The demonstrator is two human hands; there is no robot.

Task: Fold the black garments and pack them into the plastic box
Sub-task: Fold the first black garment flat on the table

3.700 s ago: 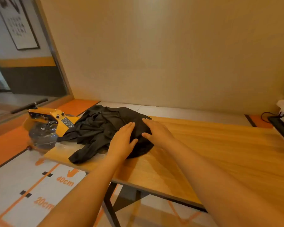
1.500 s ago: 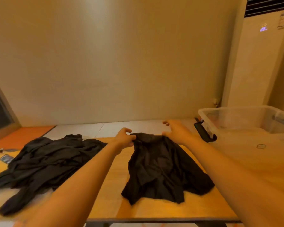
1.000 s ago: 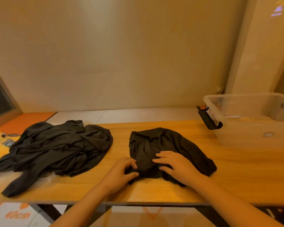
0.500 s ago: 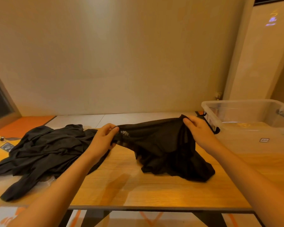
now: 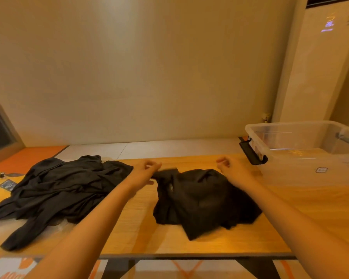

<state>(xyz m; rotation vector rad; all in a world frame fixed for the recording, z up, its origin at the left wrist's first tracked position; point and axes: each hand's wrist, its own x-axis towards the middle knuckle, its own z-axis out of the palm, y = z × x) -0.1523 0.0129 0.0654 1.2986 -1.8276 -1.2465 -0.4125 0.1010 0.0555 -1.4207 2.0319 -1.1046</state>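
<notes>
Your wooden tabletop (image 5: 189, 244) carries the clear plastic box (image 5: 302, 156). Well left of the box lies a heap of black garments (image 5: 65, 188). Between heap and box lies a crumpled black garment (image 5: 199, 198). Your right hand (image 5: 233, 168) hovers nearest the box, fingers curled, holding nothing. Your left hand (image 5: 144, 171) meets the garment's corner farthest from the box; its grip is too blurred to tell.

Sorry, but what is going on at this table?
A person is working on a black garment lying crumpled and unfolded on the table. The left hand and right hand are at its far edge with curled fingers; blur hides whether they grip it. More black garments lie heaped to the left, and no dark cloth shows in the plastic box on the right.
</notes>
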